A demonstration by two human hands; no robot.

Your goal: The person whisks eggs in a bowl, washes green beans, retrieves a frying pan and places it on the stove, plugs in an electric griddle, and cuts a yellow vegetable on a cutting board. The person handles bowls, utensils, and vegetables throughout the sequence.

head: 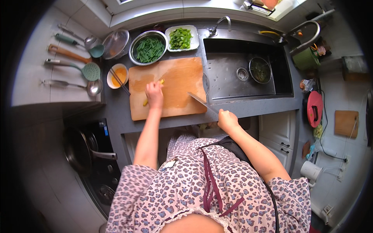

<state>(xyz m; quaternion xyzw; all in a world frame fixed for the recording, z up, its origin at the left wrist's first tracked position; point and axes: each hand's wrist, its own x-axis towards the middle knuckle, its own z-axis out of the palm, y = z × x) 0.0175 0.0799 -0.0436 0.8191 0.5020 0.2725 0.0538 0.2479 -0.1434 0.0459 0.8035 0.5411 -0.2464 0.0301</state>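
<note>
My left hand [154, 92] is over the left half of a wooden cutting board [182, 75], its fingers on a small yellow piece of food [162, 81]. A second yellow piece [145, 102] lies on the board beside my wrist. My right hand [228, 120] grips a kitchen knife [198, 100] just off the board's near right corner, the blade reaching over the board's edge. Behind the board stand a metal bowl [132, 56] of cut green stalks and a white dish [195, 48] of chopped greens. A bowl of orange-yellow liquid [119, 76], with chopsticks [119, 80] across it, sits at left.
A steel sink [224, 87] holding a bowl of greens [260, 70] is to the right, under a faucet [215, 29]. A plastic-covered bowl [115, 44] stands at the back left. Ladles [94, 87] hang on the left wall; a pan [77, 151] rests on the stove below.
</note>
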